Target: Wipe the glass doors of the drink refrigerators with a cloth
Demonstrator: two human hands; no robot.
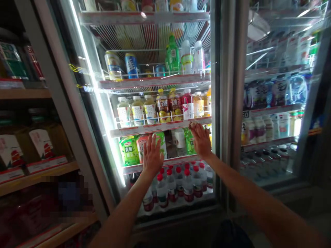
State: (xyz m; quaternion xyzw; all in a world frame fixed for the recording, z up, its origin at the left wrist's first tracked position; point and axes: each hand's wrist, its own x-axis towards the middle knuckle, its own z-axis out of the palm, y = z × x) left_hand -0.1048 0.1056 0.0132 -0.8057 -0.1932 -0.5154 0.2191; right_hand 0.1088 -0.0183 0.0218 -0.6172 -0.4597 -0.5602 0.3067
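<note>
In the head view, the left hand [153,156] spreads before a glossy red plastic pouch [141,144], a bright-green pouch [128,151] at its nine o'clock. The right hand [201,140], toward two o'clock, extends its fingers near a pale shelf rail [170,126] (any grip cannot be told).

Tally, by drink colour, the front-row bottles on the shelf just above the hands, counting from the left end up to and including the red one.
Pale yellow bottles: 3
Brown bottles: 2
Red bottle: 1
Total: 6
</note>
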